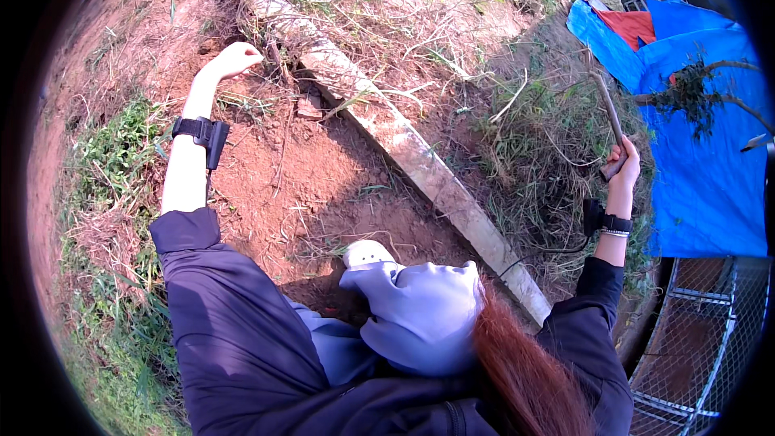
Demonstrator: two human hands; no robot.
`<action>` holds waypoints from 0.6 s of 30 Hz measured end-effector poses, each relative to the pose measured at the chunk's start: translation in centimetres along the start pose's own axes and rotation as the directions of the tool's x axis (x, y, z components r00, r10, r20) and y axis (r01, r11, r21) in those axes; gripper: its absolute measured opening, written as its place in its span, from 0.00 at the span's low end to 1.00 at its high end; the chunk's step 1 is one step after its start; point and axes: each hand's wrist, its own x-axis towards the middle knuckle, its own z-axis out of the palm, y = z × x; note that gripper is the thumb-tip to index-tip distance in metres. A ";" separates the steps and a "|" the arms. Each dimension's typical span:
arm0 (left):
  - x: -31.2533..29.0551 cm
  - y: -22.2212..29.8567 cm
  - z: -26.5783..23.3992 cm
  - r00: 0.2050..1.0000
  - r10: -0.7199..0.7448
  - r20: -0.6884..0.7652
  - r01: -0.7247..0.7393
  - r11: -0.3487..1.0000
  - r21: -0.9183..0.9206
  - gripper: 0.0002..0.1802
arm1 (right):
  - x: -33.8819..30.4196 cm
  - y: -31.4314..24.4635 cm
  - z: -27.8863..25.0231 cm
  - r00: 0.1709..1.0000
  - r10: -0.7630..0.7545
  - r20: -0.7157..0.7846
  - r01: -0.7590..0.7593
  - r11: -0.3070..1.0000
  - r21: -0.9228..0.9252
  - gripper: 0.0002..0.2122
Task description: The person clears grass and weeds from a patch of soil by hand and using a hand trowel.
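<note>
My left hand [235, 60] is stretched forward over the red soil, beside dry uprooted weeds [278, 52] at the edge of a long concrete beam [420, 161]. Its fingers are curled together, and whatever may be in them is hidden. Out to the right, my right hand [626, 163] grips the lower end of a brown wooden handle [609, 109]. The handle slants up and away over a patch of grass [541, 145]. A thin, dark piece shows at its far end, too fine to tell its kind.
The beam runs diagonally from far left to near right, past my white clog [369, 253]. Blue tarpaulin [702, 186] hangs at the right, with a bare branch [731, 101] before it. Below it stands a wire-mesh panel [702, 347]. Green weeds [121, 194] grow at the left.
</note>
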 end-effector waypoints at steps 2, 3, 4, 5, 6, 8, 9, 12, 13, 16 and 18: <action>-0.2 -0.2 -1.1 0.999 -0.029 0.014 0.027 0.996 0.089 0.14 | 0.7 -2.6 2.4 0.995 -0.102 -0.009 0.102 0.994 0.024 0.06; -0.4 -0.2 -1.2 0.998 -0.056 0.012 0.054 0.994 0.099 0.15 | 0.4 -3.0 2.8 0.997 -0.078 0.011 0.078 0.997 0.015 0.05; -0.4 0.0 -1.1 0.998 -0.067 0.019 0.065 0.993 0.093 0.15 | 0.1 -3.3 3.1 0.998 -0.053 0.031 0.053 0.999 0.005 0.05; -0.4 0.1 -1.1 0.997 -0.079 0.019 0.077 0.993 0.087 0.15 | -0.1 -3.7 3.4 0.998 -0.031 0.056 0.031 1.000 -0.002 0.04; -0.5 0.3 -1.2 0.996 -0.090 0.019 0.088 0.993 0.082 0.15 | -0.1 -3.1 2.6 0.993 0.043 0.109 -0.042 0.999 -0.011 0.04; -0.1 0.3 -1.3 0.998 -0.050 0.024 0.048 0.995 0.089 0.14 | -1.9 -1.0 2.2 0.966 0.199 0.167 -0.191 0.979 -0.066 0.06; 0.0 0.4 -1.3 0.998 -0.043 0.035 0.041 0.997 0.070 0.14 | -3.0 0.7 2.3 0.946 0.278 0.167 -0.262 0.959 -0.108 0.07; 0.0 1.6 -0.4 0.998 -0.043 0.035 0.042 0.999 0.025 0.12 | -5.2 7.7 2.2 0.879 0.450 0.159 -0.396 0.873 -0.284 0.08; -0.1 2.5 -0.7 0.997 -0.055 0.051 0.054 0.998 0.021 0.13 | -5.1 10.0 1.5 0.839 0.522 0.152 -0.457 0.829 -0.323 0.07; -0.5 3.7 -0.4 0.995 -0.076 0.060 0.076 0.997 0.008 0.14 | -4.9 16.3 -1.8 0.782 0.622 0.025 -0.517 0.671 -0.531 0.05; -0.7 3.7 -0.6 0.996 -0.069 0.059 0.069 0.998 -0.007 0.16 | -3.7 17.2 -5.3 0.571 0.820 0.038 -0.801 0.566 -0.194 0.07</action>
